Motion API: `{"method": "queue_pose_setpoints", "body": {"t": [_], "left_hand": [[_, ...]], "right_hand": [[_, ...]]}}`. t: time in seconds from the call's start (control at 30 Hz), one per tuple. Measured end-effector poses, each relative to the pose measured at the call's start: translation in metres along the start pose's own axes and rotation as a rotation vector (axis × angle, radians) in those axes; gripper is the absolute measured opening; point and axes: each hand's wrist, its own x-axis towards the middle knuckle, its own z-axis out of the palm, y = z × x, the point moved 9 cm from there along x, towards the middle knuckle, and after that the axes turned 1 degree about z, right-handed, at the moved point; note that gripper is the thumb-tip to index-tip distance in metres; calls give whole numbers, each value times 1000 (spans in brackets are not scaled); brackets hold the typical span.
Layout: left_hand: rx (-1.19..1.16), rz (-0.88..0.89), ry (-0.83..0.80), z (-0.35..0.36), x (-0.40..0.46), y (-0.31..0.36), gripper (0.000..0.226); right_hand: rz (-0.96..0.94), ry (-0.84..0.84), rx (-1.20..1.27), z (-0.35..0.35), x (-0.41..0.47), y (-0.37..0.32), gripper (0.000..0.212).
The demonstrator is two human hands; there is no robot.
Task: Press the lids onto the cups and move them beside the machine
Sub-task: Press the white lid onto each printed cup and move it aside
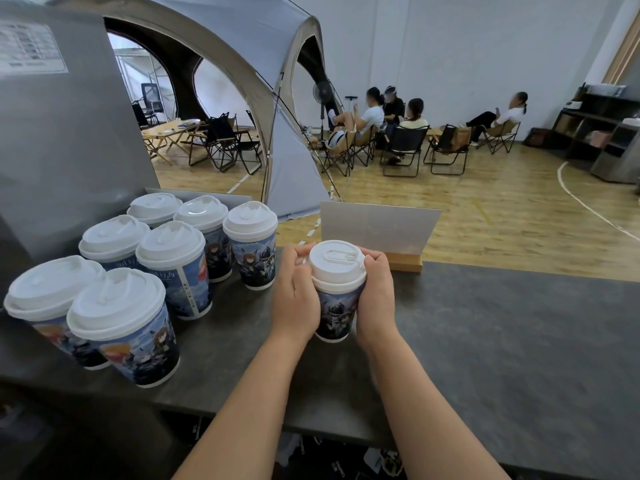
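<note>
A printed paper cup (pixel 337 315) stands on the dark counter (pixel 502 341) with a white lid (pixel 336 263) on top. My left hand (pixel 294 296) wraps the cup's left side, fingertips on the lid's rim. My right hand (pixel 375 292) grips the right side, fingers curled over the lid's edge. Several lidded cups (pixel 173 261) of the same print stand grouped at the left, beside the grey machine (pixel 62 133).
A card sign in a wooden holder (pixel 377 230) stands just behind the held cup. The counter's near edge runs below my forearms. Beyond the counter are a grey tent (pixel 242 46), folding chairs and seated people (pixel 408 116).
</note>
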Motion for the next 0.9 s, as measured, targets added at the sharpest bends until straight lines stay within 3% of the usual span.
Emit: {"method": "queue_pose_setpoints", "body": {"t": [0.23,0.37,0.43,0.53,0.7,0.9], "left_hand": [[-89,-96,18,1,9,-3,24],[-203,-181,7,4,14,-7,25],[-160,-98,118,-9,14,-3,19],[-44,-8,224,-17,3,4,28],[50,25,68,8,-9,14,44],[-115,21,42,18,-12,9,40]], "right_hand": [[62,35,-20,-1,-2,1,35],[7,19,-51,1,-9,-7,33],[-46,30,-84,0,-11,-14,32],[-123,39,-124,-1,-14,-23,30],[-218,60,-183,-4,-18,-30,23],[-297,-29,-200,1,-21,-36,37]]}}
